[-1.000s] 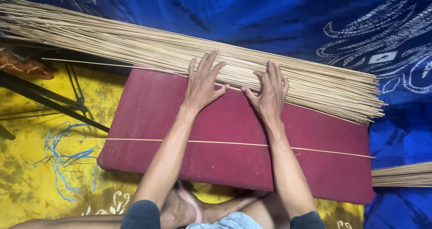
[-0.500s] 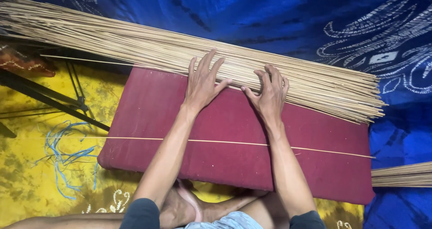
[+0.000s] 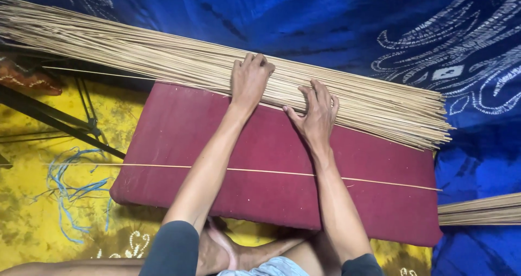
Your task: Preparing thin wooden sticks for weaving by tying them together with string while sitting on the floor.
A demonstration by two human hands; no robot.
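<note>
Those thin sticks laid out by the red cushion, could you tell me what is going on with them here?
A person seated on the floor has both hands on a long bundle of thin pale sticks lying along the far edge of a dark red cushion. The left hand rests on top of the pile with its fingers curled; the right hand presses spread fingers at its near edge. One single stick lies apart across the cushion. A smaller bundle shows at the right.

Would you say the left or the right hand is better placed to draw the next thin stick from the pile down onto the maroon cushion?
Probably the right hand: its fingers lie at the stick pile's near edge, by the maroon cushion. The left hand rests flat, farther up the pile.
</note>
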